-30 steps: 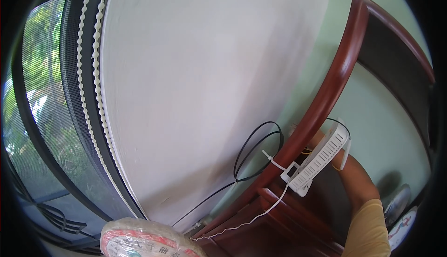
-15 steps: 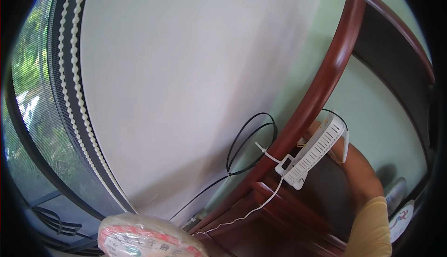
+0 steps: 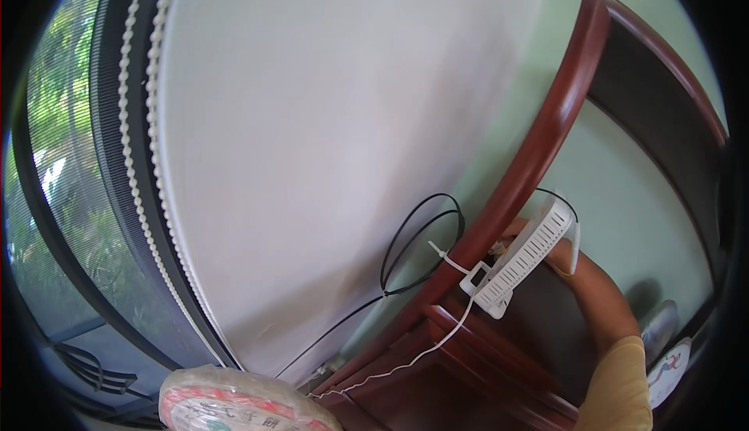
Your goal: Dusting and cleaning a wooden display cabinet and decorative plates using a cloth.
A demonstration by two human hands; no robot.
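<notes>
A white router [image 3: 524, 263] with a slotted edge hangs tilted against the dark red wooden frame [image 3: 538, 146]. My right hand [image 3: 511, 230] reaches behind it from the lower right. Only a little of the hand shows near the frame, and the router hides most of its fingers. A white cable tie [image 3: 446, 257] rests at the frame beside the router's lower end. A thin white cable [image 3: 425, 353] runs down from that end, and a black cable bends over its top to a white antenna [image 3: 576, 250]. My left hand is out of view.
Coiled black cable [image 3: 384, 263] hangs by the pale wall left of the frame. A plastic-wrapped round package [image 3: 242, 401] lies at the bottom. Beaded blind cords [image 3: 160, 158] hang beside the window. Round objects, one a white disc [image 3: 669, 372], stand at the right.
My right hand has shifted slightly down and left behind the router, nearer the cable tie end. The view has turned a little, so the window and blind cords sit further right.
</notes>
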